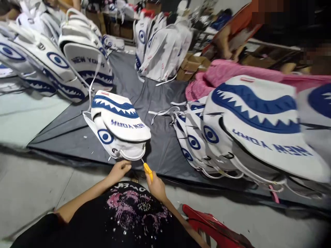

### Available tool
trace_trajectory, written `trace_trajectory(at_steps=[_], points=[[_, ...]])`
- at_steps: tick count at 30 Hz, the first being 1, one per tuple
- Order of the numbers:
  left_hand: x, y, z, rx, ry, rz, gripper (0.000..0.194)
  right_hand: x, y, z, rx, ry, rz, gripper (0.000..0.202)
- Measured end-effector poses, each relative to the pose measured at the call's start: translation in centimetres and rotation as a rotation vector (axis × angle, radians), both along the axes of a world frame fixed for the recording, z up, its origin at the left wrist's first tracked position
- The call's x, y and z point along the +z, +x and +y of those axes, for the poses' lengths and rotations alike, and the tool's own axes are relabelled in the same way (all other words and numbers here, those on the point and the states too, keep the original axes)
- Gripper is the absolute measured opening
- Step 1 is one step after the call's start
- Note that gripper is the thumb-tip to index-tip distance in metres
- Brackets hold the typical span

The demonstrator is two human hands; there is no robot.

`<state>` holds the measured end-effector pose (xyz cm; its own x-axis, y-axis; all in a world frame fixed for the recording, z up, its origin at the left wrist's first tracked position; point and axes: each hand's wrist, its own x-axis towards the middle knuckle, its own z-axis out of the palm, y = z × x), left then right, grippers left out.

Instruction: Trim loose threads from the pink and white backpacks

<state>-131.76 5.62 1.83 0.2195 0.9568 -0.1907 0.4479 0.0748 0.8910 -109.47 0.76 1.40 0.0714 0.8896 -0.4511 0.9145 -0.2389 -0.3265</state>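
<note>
A white backpack (121, 120) with a blue toothed mouth, a blue eye and NEW YORK lettering lies on the dark cloth, its handle loop toward me. At the near edge of that bag is my left hand (118, 172), fingers curled together close to the handle; whatever they may pinch is too small to make out. My right hand (156, 186) is wrapped round a yellow-handled tool (148, 171), whose thin metal tip points at the handle's right end.
Similar backpacks stand at the left (58, 60), at the back (165, 48) and in a row at the right (258, 120). Pink fabric (227, 70) and a cardboard box (188, 67) lie behind. Another person's arm (223, 43) shows at the back right. A red object (214, 225) is below.
</note>
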Motion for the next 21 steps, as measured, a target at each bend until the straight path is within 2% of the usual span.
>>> trace_trajectory(at_steps=[2, 3, 5, 6, 8, 10, 12, 14, 16, 19, 21], points=[[0.2, -1.5, -2.2, 0.054, 0.034, 0.087, 0.033, -1.4, 0.5, 0.6, 0.018, -0.114, -0.01, 0.037], [0.3, -2.2, -2.4, 0.065, 0.089, 0.186, 0.042, -2.0, 0.7, 0.9, 0.037, -0.153, -0.012, 0.039], [0.0, -3.3, -1.4, 0.041, 0.201, 0.426, 0.075, -2.9, 1.3, 1.5, 0.083, -0.191, -0.011, 0.042], [-0.3, -3.8, -0.5, 0.019, 0.232, 0.524, 0.084, -3.1, 1.7, 1.7, 0.104, -0.198, -0.011, 0.044], [-0.9, -4.6, 1.9, 0.022, 0.227, 0.594, 0.08, -2.9, 3.1, 1.8, 0.131, -0.208, -0.008, 0.047], [-0.8, -5.1, 4.1, 0.109, 0.209, 0.578, 0.059, -2.2, 4.8, 1.5, 0.123, -0.195, 0.026, 0.047], [0.6, -5.4, 6.0, 0.233, 0.22, 0.572, 0.044, -1.3, 6.1, 1.0, 0.099, -0.136, 0.111, 0.045], [3.3, -5.7, 7.5, 0.347, 0.265, 0.564, 0.037, -0.3, 6.2, 0.7, 0.096, -0.042, 0.232, 0.045], [6.3, -5.9, 8.7, 0.391, 0.377, 0.494, 0.029, 0.8, 5.1, 0.9, 0.117, 0.043, 0.328, 0.046], [10.0, -5.3, 9.6, 0.29, 0.539, 0.324, 0.015, 2.8, 2.5, 2.9, 0.159, 0.083, 0.301, 0.047], [11.1, -3.6, 9.7, 0.153, 0.567, 0.252, 0.018, 4.3, 1.0, 5.6, 0.183, 0.034, 0.151, 0.046]])
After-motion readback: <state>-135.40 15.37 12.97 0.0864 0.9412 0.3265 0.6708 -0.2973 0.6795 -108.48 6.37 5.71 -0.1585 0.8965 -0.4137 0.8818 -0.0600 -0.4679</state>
